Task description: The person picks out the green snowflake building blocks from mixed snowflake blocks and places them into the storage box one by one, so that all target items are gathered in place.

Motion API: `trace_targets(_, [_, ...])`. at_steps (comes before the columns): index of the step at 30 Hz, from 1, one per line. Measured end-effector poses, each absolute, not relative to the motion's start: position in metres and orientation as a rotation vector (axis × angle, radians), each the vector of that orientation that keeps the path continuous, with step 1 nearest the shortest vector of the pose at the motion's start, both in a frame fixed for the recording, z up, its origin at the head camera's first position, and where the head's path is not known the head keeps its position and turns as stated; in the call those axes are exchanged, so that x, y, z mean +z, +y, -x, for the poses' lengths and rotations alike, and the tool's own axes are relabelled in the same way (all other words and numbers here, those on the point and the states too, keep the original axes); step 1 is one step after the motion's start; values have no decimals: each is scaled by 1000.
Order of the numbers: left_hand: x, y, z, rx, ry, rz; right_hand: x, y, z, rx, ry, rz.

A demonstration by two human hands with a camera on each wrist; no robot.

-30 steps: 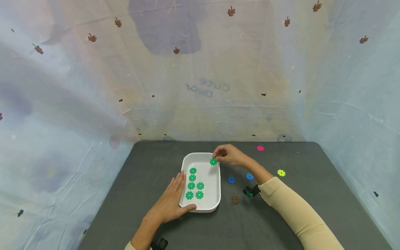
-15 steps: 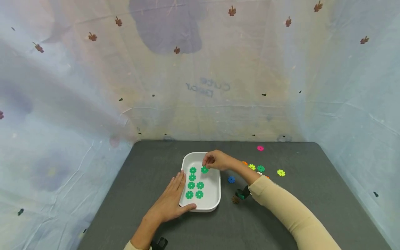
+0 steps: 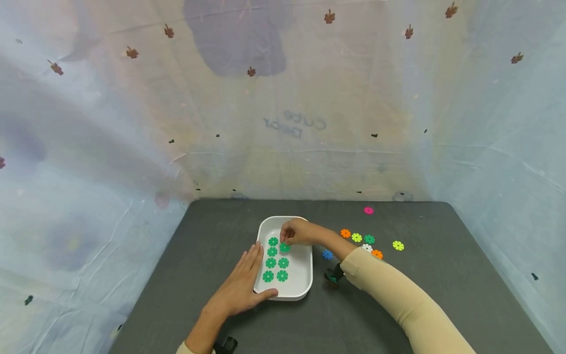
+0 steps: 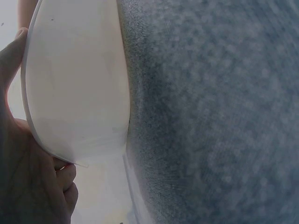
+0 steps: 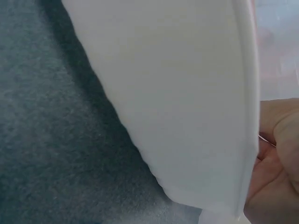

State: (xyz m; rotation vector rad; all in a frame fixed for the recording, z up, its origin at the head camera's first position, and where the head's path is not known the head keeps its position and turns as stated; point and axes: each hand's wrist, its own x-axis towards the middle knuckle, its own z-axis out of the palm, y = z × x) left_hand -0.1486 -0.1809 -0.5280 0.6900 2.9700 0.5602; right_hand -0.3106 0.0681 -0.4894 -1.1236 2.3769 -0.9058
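A white rectangular tray (image 3: 298, 282) stands on the dark table with several green notched discs (image 3: 270, 263) lying flat in it, in two columns. My left hand (image 3: 239, 287) rests along its left side, fingers fairly straight and thumb over the near corner. Over the tray, my right hand (image 3: 298, 232) pinches another green disc (image 3: 285, 248) at the upper end of the right column. Whether that disc touches the tray floor I cannot tell. The left wrist view has the left hand (image 4: 32, 172) at the tray's rim; in the right wrist view the tray wall hides the right fingertips.
Right of the tray lie loose discs: orange (image 3: 345, 233), yellow (image 3: 356, 237), green (image 3: 369, 239), white (image 3: 367, 248) and blue (image 3: 327, 254). Farther off are a pink disc (image 3: 368, 210) and another yellow disc (image 3: 398, 245). The right sleeve (image 3: 398, 290) crosses above the table.
The right hand has carried its green disc from the tray's far right corner leftward and nearer, beside the green columns. Its forearm uncovers orange, yellow, green and white discs. The left hand stays put.
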Motion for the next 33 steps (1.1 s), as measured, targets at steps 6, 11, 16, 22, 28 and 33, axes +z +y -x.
trace_targets(6, [-531,-180,149,554,2998,-718,-490,62,314,-834,2405,1122])
trace_targets(11, [-530,-180,149,566,2995,-732,-494,58,316,-733,2425,1122])
trace_targets(16, [-530,-180,149,548,2995,-733,-497,56,316,-691,2430,1107])
trace_targets(22, [-529,-180,148,549,2993,-725,-497,56,316,-689,2442,1108])
trace_targets(28, [-525,-180,148,541,2958,-699,-492,59,314,-728,2452,1162])
trace_targets(33, [-524,-180,148,537,2951,-702,-486,68,312,-840,2461,1188])
